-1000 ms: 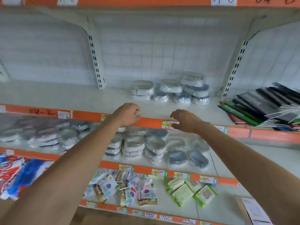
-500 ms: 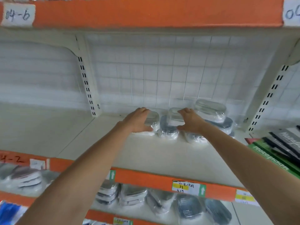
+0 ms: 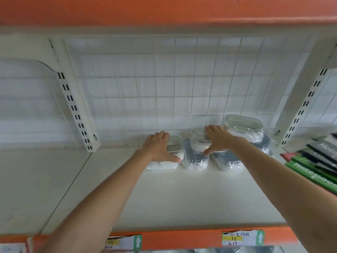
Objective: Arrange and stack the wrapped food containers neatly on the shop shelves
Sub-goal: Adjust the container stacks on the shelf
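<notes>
The wrapped containers sat in a cluster at the back of the white shelf [image 3: 164,198], against the wire grid panel [image 3: 182,84]. The left stack [image 3: 175,148], white with a metal lid, was under your left hand [image 3: 157,147]: your palm lay over its top, fingers reaching across the far edge and thumb stretched along its front, so you held it from above. Just beside it stood the middle stack [image 3: 197,143], a pale container on a dark one [image 3: 196,159]. Your right hand [image 3: 218,138] rested on that upper container, fingers spread flat over its lid and thumb angled down its front; I could not tell whether you truly gripped it. Touching on the right was the tallest stack [image 3: 242,125], with a clear-lidded container on top. Notebooks [image 3: 313,165] lay well apart at the right edge. Price labels [image 3: 242,238] hung on the orange shelf rail [image 3: 182,238].
</notes>
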`<act>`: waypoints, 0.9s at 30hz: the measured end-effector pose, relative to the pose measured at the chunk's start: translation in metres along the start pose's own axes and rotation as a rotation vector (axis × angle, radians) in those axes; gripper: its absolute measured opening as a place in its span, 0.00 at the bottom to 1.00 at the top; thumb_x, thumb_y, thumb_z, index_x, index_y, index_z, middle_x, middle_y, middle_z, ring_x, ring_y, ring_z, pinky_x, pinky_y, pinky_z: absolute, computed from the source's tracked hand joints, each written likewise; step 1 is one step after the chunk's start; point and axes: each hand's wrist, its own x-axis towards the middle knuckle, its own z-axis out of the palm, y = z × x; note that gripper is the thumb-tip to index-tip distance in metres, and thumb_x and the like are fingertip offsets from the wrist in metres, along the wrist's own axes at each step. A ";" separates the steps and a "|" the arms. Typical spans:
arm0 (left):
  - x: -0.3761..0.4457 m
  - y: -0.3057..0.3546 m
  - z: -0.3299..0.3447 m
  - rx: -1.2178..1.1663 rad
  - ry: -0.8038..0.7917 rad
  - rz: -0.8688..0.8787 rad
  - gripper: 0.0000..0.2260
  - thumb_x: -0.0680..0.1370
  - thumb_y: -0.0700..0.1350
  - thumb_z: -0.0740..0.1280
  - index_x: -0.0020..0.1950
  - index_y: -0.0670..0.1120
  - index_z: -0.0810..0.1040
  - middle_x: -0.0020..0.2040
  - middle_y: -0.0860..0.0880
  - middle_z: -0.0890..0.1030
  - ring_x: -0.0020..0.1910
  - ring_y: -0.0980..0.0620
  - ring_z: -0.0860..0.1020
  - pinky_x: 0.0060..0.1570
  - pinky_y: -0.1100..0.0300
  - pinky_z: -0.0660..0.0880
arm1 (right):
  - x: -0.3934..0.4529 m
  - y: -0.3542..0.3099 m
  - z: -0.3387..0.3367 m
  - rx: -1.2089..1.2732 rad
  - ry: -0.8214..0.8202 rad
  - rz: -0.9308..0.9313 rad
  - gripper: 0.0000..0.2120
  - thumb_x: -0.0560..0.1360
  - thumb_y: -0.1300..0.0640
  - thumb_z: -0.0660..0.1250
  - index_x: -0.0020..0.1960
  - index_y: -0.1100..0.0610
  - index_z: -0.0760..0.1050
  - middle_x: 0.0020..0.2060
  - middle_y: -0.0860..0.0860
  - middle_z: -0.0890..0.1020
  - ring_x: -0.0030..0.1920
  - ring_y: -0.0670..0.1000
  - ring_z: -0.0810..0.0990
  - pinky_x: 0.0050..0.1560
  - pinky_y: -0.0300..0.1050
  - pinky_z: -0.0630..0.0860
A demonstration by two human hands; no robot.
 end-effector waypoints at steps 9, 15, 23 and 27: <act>-0.004 0.001 0.001 -0.043 0.019 -0.046 0.42 0.64 0.71 0.69 0.69 0.46 0.64 0.65 0.48 0.69 0.66 0.46 0.66 0.66 0.53 0.59 | 0.004 0.003 -0.003 -0.040 0.051 0.031 0.52 0.59 0.32 0.74 0.71 0.60 0.59 0.65 0.56 0.65 0.67 0.58 0.61 0.67 0.52 0.61; -0.020 0.008 -0.004 0.002 -0.092 -0.137 0.52 0.60 0.72 0.71 0.74 0.48 0.55 0.68 0.47 0.64 0.70 0.45 0.60 0.66 0.44 0.60 | -0.005 0.001 0.003 0.001 0.112 0.030 0.50 0.58 0.30 0.72 0.68 0.60 0.62 0.61 0.56 0.65 0.64 0.59 0.62 0.65 0.53 0.61; -0.060 0.007 -0.004 -0.020 0.047 -0.312 0.46 0.61 0.69 0.73 0.69 0.43 0.62 0.66 0.48 0.66 0.67 0.46 0.63 0.61 0.46 0.64 | -0.026 -0.029 0.001 0.151 0.140 -0.130 0.46 0.61 0.33 0.73 0.65 0.61 0.61 0.62 0.55 0.68 0.64 0.56 0.66 0.63 0.54 0.64; -0.091 -0.008 -0.004 -0.074 0.051 -0.458 0.48 0.61 0.68 0.73 0.70 0.44 0.60 0.67 0.49 0.64 0.69 0.46 0.61 0.61 0.46 0.64 | -0.034 -0.053 0.004 0.159 0.139 -0.280 0.44 0.62 0.33 0.71 0.66 0.59 0.62 0.62 0.53 0.68 0.63 0.55 0.67 0.63 0.53 0.65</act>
